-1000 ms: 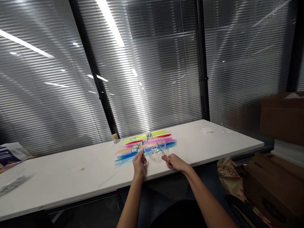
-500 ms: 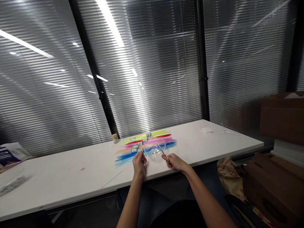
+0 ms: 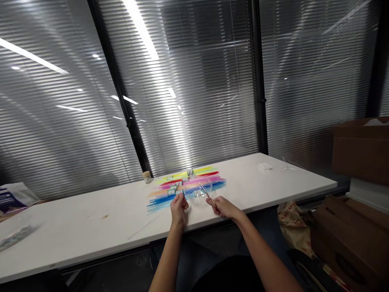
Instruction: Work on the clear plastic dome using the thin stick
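Observation:
My left hand point(image 3: 179, 210) rests on the white table point(image 3: 91, 227) near its front edge, fingers pinched on a thin clear strand that trails down-left. My right hand point(image 3: 223, 207) is closed on a thin reddish stick-like tool point(image 3: 206, 193) whose tip points into a clear round dish point(image 3: 197, 188). The dish stands on rows of coloured strips point(image 3: 188, 184) in yellow, red, pink, orange and blue. Several small spools or tubes point(image 3: 174, 188) lie among the strips.
A small tan cap-like item point(image 3: 147, 177) sits by the window blinds. Crumpled clear wrap point(image 3: 265, 166) lies at the table's right. A bag point(image 3: 15, 195) and a clear dish point(image 3: 15, 235) are at the far left. Cardboard boxes point(image 3: 358, 150) stand to the right.
Both hands stay almost still. The stick in my right hand has shifted slightly over the dish, and the clear strand by my left hand has moved a little.

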Available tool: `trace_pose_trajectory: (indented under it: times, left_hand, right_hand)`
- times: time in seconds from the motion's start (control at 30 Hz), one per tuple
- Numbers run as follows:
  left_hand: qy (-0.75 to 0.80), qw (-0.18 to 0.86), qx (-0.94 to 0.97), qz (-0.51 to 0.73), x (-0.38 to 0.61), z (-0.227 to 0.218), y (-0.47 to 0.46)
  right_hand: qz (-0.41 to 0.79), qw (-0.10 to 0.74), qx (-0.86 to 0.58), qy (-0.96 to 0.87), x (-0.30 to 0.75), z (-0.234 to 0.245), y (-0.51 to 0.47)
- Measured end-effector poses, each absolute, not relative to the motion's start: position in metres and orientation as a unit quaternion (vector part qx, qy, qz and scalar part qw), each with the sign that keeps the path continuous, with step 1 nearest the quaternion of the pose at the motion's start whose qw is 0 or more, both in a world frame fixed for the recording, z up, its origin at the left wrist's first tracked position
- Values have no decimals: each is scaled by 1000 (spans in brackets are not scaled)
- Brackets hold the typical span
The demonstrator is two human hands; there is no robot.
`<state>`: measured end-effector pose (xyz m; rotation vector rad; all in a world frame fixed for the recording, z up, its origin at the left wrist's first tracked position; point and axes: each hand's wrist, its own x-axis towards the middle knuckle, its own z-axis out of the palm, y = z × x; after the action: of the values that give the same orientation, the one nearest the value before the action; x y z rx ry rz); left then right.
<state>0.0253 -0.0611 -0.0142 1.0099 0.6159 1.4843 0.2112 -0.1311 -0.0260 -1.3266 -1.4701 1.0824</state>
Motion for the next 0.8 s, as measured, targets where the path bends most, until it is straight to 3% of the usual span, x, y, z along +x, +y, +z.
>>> trace_pose_trajectory:
  times: [0.8]
  left_hand:
    - [264,578,448,628,26,-14,-62]
  right_hand:
    - [430,424,-518,-606,210,-24,-133]
